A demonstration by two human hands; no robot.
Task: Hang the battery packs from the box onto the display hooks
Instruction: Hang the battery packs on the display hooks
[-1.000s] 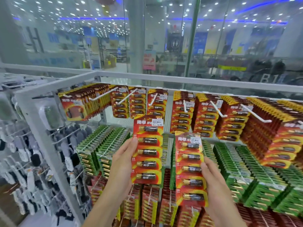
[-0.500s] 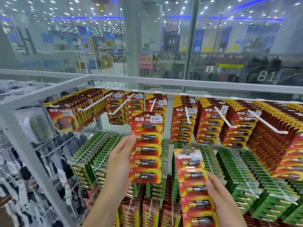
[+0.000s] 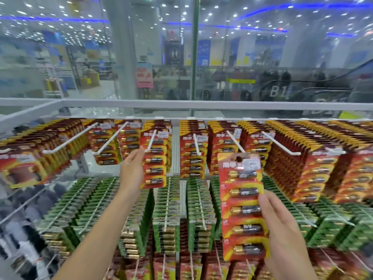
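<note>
Front and centre: a red-and-yellow card battery pack (image 3: 154, 160) with five blistered cells, up at the top row. The white wire display hook (image 3: 151, 140) runs across the front of its upper part, so I read it as threaded on past the tip, though blur hides its hang hole. The left hand (image 3: 132, 170) pinches its left edge, fingertips up beside the hook's upturned tip. Matching red packs are stacked behind it on the same wire.

So the step in hand is seating this one. My call for the next move here: push it back along the wire to join the stack, then release cleanly so it doesn't swing off.

Over to the right is a second red-and-yellow battery pack (image 3: 243, 207), held upright, lower and nearer the camera, in front of the rows of green battery packs (image 3: 199, 201). The right hand (image 3: 282, 225) clamps its right edge, thumb (image 3: 262, 199) on the front, fingers hidden behind. Its round hang hole (image 3: 239, 158) shows plainly at the top, free of any wire. A neighbouring white hook (image 3: 232, 138) sits just above it in this view. By my reckoning this pack needs the hole lined up on a hook tip and the card square to the wire, then a slide home. The supply box is out of view.
</note>
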